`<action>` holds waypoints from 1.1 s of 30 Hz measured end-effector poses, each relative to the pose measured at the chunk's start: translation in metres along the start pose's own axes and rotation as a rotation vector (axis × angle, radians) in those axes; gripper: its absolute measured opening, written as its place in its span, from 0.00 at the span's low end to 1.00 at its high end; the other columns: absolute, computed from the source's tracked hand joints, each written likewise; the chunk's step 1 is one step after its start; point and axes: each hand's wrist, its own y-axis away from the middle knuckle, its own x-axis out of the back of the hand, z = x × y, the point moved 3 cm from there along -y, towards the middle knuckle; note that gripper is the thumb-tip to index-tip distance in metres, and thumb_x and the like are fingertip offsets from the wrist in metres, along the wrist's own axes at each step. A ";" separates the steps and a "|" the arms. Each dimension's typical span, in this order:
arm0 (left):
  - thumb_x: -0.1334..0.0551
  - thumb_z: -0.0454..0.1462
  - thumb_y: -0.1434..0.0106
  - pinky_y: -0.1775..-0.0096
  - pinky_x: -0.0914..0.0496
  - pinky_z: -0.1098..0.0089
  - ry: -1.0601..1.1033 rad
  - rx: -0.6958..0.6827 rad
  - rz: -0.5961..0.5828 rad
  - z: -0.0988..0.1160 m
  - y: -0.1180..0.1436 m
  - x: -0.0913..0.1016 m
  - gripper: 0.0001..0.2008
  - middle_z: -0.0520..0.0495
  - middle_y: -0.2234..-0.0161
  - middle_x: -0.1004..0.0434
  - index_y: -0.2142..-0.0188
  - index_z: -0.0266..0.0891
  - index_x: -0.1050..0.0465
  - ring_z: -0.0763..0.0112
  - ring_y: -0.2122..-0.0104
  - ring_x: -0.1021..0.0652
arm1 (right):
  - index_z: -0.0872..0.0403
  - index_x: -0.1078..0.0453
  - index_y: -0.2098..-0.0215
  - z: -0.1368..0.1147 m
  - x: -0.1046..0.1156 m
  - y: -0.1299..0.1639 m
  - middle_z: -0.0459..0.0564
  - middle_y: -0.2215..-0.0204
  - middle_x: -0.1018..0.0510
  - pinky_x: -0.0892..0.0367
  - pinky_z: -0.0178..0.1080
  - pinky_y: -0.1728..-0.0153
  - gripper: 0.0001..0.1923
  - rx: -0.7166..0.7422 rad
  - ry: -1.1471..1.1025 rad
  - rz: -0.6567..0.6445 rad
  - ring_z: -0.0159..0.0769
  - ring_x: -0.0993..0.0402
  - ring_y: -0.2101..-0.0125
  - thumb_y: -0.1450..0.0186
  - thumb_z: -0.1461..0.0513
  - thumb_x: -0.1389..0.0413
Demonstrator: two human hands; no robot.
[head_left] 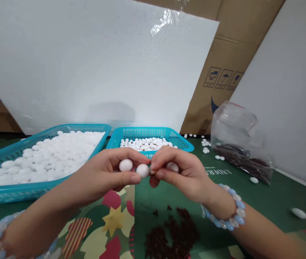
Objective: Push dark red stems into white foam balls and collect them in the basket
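Your left hand pinches white ball above surface, second ball tucked behind; right hand grips third ball, fingertips meeting first. Steady left pinch, press lightly, work above brown shreds near surface's near edge.

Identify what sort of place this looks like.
Probably a makeshift tabletop handwork station: blue baskets of white egg-shaped pieces, loose brown shreds on the green surface, and cardboard behind. Whether home or workshop, I cannot tell.
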 end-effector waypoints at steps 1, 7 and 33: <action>0.42 0.34 0.58 0.87 0.51 0.83 0.005 0.008 0.007 0.000 0.000 0.000 0.04 0.58 0.87 0.42 0.78 0.40 0.32 0.85 0.88 0.44 | 0.56 0.41 0.75 0.000 0.000 0.000 0.41 0.79 0.39 0.37 0.25 0.79 0.06 0.001 0.005 0.002 0.20 0.35 0.81 0.47 0.72 0.54; 0.42 0.35 0.60 0.87 0.51 0.81 -0.001 -0.006 0.037 0.000 0.000 0.000 0.04 0.57 0.87 0.42 0.80 0.39 0.33 0.83 0.88 0.44 | 0.56 0.42 0.74 0.000 -0.001 0.001 0.42 0.78 0.37 0.37 0.24 0.79 0.07 0.001 0.000 0.034 0.19 0.36 0.79 0.47 0.73 0.54; 0.41 0.39 0.60 0.90 0.53 0.80 0.215 -0.056 0.336 -0.011 0.006 -0.023 0.05 0.58 0.90 0.46 0.80 0.41 0.33 0.84 0.90 0.46 | 0.53 0.46 0.75 -0.008 -0.007 0.009 0.43 0.81 0.37 0.39 0.28 0.80 0.08 0.275 0.655 0.265 0.25 0.40 0.79 0.46 0.72 0.57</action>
